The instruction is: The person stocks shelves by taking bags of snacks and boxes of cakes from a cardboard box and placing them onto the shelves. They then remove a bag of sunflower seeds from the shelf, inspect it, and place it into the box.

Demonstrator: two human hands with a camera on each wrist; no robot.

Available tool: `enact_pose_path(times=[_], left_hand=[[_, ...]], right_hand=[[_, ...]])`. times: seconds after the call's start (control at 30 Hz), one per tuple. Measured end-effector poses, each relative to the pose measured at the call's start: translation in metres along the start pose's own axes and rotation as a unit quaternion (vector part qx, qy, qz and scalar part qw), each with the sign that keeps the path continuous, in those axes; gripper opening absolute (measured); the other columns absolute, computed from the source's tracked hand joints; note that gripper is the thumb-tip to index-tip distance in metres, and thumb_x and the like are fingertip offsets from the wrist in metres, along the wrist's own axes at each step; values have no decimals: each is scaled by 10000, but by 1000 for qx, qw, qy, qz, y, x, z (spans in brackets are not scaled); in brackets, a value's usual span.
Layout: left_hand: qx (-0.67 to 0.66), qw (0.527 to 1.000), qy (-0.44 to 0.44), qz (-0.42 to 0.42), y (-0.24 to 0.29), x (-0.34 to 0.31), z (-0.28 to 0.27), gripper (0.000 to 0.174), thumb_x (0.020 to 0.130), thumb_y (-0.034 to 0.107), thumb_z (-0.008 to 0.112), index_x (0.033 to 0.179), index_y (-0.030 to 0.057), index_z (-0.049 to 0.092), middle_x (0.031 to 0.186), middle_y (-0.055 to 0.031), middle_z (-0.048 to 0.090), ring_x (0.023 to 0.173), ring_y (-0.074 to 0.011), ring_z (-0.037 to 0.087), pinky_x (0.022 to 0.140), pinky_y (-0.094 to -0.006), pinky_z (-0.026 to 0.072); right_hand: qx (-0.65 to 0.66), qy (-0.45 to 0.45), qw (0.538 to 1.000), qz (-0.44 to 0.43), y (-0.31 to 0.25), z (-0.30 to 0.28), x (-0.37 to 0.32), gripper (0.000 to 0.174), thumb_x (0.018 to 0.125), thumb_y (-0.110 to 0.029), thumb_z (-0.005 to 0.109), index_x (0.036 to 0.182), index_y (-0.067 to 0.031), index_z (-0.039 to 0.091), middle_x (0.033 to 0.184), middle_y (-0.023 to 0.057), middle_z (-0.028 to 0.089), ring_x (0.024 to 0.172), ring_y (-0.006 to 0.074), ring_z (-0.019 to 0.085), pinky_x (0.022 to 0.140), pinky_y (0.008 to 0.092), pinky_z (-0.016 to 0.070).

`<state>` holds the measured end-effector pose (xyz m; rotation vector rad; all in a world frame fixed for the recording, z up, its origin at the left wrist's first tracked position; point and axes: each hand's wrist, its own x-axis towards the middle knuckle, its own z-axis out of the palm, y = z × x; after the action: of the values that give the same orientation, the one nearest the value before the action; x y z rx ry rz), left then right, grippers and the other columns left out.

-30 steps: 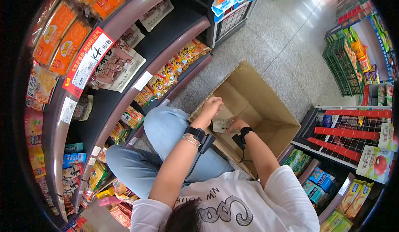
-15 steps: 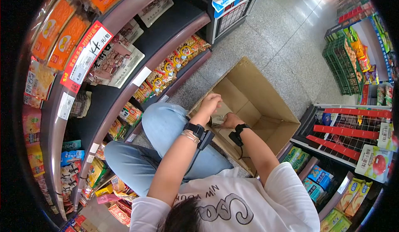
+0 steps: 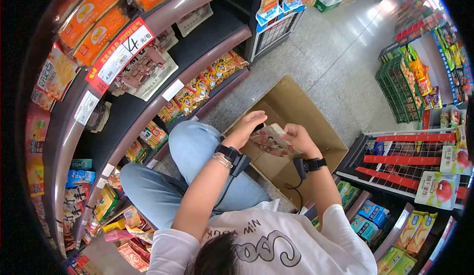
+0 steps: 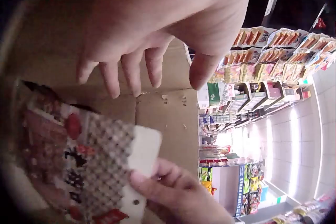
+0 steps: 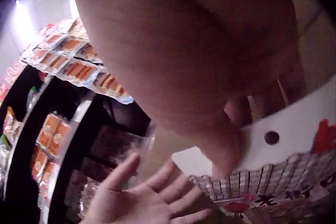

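Note:
My right hand (image 3: 300, 139) pinches the white top edge of a flat snack packet (image 3: 271, 141) over the cardboard box (image 3: 323, 133). In the left wrist view the packet (image 4: 86, 163) shows pink and checked printing, dark characters and a punched hole in its white edge. The thumb of the right hand (image 5: 226, 150) lies on the near face of that edge. Across from it, my left hand (image 3: 249, 128) is held over the box's left side, its fingers extended and holding nothing. The left wrist view shows this hand (image 4: 157, 40) above the packet, apart from it.
Shelves of packaged snacks (image 3: 202, 90) curve along the left, with price tags (image 3: 121, 55). A wire rack with red strips (image 3: 410, 159) stands right of the box. Further back are a green crate (image 3: 399, 90) and grey floor (image 3: 316, 53).
The right hand has risen out of the box and moved right, bringing the packet up into fuller view. The left hand has stayed near the same place, its fingers now straighter.

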<state>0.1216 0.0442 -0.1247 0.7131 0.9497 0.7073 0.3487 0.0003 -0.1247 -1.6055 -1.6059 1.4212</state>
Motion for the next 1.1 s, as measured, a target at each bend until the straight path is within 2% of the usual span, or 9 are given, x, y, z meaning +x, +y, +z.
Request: enact_pose_path(times=[0.1,0.2,0.33,0.37,0.5,0.6,0.63,0.83,1.1], left_hand=[[-65,996,-32,42,6,-8,2,526,894,288,637,1303,-4,483,1298,-128,523,1213,-181,469,1013,-304,350],[-97,993,-43,56,12,-22,0,554,891,276,644,1330,0,449,1321,-132,500,1218,-186,465,1036,-327,338],[-45,988,-44,141,44,-60,-1,623,826,217,721,1340,10,437,1331,-139,478,1225,-212,449,996,-361,383],[3,991,-18,131,52,-66,-6,650,779,161,760,1340,58,448,1349,-82,471,1253,-218,430,1022,-345,366],[203,941,58,265,85,-99,-20,813,682,155,827,1378,113,410,1361,-79,446,1264,-235,421,1024,-385,379],[109,940,-3,324,102,-120,-31,923,625,80,852,1403,107,356,1359,-90,441,1241,-232,445,1003,-389,411],[124,942,45,309,103,-125,-40,992,586,25,861,1414,95,319,1353,-91,438,1223,-226,463,985,-381,431],[251,914,141,287,113,-174,-89,969,518,164,917,1327,5,407,1255,-122,524,1157,-199,514,1005,-331,394],[112,888,257,363,91,-186,-99,773,599,178,885,1232,-11,482,1184,-112,579,1061,-179,576,933,-322,454]], right_hand=[[-129,61,988,-58,-78,-20,-14,140,830,-84,651,784,-10,541,629,145,509,562,206,531,562,338,420],[-258,99,941,-195,-130,-31,-26,108,827,-103,633,820,-25,558,676,179,565,602,331,580,565,385,437],[-364,127,876,-290,-192,-44,-34,60,840,-132,606,835,-77,583,689,163,583,687,372,574,693,444,460],[-377,130,859,-322,-210,-47,-37,57,838,-138,609,827,-87,586,676,148,568,698,361,570,767,437,461],[-390,158,814,-401,-281,-42,-50,62,832,-146,616,838,-89,592,719,117,600,730,318,596,832,420,473],[-366,179,770,-491,-329,-24,-49,67,834,-146,615,839,-84,591,751,95,619,754,296,608,845,420,469],[-363,177,758,-513,-340,-16,-45,75,828,-147,622,840,-79,590,762,76,625,761,283,612,860,412,457],[-315,76,745,-583,-383,44,-16,77,811,-123,644,840,-65,602,786,58,641,775,273,613,884,408,437],[-181,-6,755,-630,-415,108,18,100,806,-122,645,793,-52,574,722,90,610,720,306,577,735,394,437]])
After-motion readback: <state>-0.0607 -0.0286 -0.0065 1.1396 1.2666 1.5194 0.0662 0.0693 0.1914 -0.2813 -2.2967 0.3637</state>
